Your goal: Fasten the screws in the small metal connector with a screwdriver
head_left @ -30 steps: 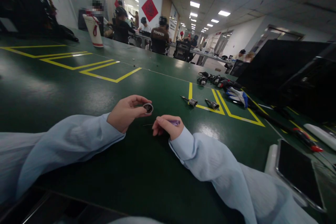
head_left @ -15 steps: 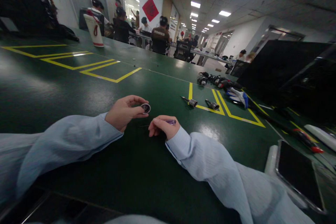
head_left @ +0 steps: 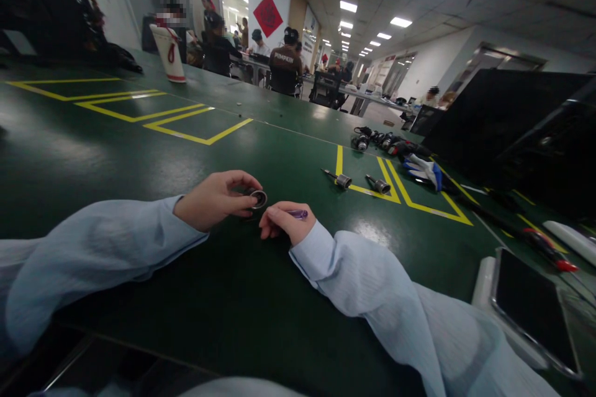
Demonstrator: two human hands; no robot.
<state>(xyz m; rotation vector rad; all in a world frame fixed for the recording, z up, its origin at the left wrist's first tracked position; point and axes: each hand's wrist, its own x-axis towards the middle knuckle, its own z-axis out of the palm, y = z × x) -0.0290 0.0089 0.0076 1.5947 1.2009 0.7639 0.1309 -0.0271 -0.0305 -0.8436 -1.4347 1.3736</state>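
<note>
My left hand [head_left: 207, 201] is closed round a small round metal part [head_left: 259, 199], its ringed open end facing me. Fingers and thumb pinch it from the left side. Close beside it, my right hand [head_left: 287, 222] grips a slim screwdriver with a clear purple handle [head_left: 299, 214]. Its thin shaft points left toward the metal part and is mostly hidden, so I cannot tell whether they touch. Farther right on the green table lie two metal cups on thin shafts, one on the left [head_left: 343, 182] and one on the right [head_left: 380, 187].
Yellow tape outlines [head_left: 205, 141] mark the green table [head_left: 200, 316]. A paper cup [head_left: 169, 56] stands at the back left. Blue-white gloves [head_left: 423, 172], a phone [head_left: 535, 307] and a red-black screwdriver [head_left: 549, 249] lie to the right. Several people sit beyond.
My left hand has shifted slightly left, and the metal part has tilted and sits a little lower. My right hand has moved slightly left and up, closer to the part.
</note>
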